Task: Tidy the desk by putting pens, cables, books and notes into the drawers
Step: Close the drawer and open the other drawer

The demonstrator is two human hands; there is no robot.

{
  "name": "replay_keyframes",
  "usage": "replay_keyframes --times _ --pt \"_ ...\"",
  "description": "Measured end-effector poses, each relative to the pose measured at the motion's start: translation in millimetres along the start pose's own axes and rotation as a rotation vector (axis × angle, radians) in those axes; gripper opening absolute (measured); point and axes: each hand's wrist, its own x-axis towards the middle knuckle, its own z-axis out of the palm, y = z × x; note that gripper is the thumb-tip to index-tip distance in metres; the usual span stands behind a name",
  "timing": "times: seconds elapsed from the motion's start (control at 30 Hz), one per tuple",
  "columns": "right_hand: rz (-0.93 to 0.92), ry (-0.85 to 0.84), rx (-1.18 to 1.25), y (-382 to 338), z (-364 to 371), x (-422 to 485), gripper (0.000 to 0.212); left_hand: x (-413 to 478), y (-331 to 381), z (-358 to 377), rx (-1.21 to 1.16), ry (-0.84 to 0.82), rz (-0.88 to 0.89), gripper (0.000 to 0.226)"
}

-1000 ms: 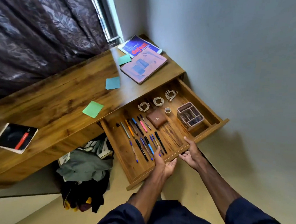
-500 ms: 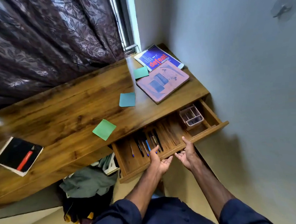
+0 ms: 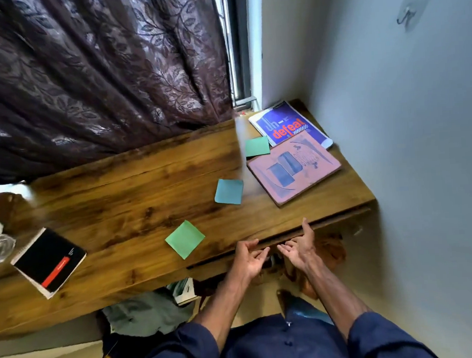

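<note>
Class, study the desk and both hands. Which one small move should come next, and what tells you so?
Probably the left hand should reach for the light green note near the front edge of the desk. Both it and the right hand hold nothing, and that note lies closest to them.

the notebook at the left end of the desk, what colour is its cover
Black with a red stripe, on the spiral notebook; the head view shows it, the only view.

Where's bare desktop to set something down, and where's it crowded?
Widest bare patch: wooden desk between the dark curtain, black spiral notebook and blue sticky note. Smaller one along the front edge, between notebook and light green sticky note. Crowded: right end, with pink book, blue book and teal sticky note packed together.
</note>
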Motion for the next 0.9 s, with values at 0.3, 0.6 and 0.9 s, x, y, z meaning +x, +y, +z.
replay_keyframes --times 0.3,0.6,0.9 --pt "0.044 0.04 -0.09 -21 27 24 0.123 23 8 25 0.031 0.144 0.089 0.02" --pt "0.098 0.007 -0.392 -35 11 32 0.096 26 -3 19 0.077 0.18 0.11 0.016" --pt "0.123 0.013 -0.508 -42 7 28 0.094 19 -7 11 0.085 0.181 0.15 0.019"
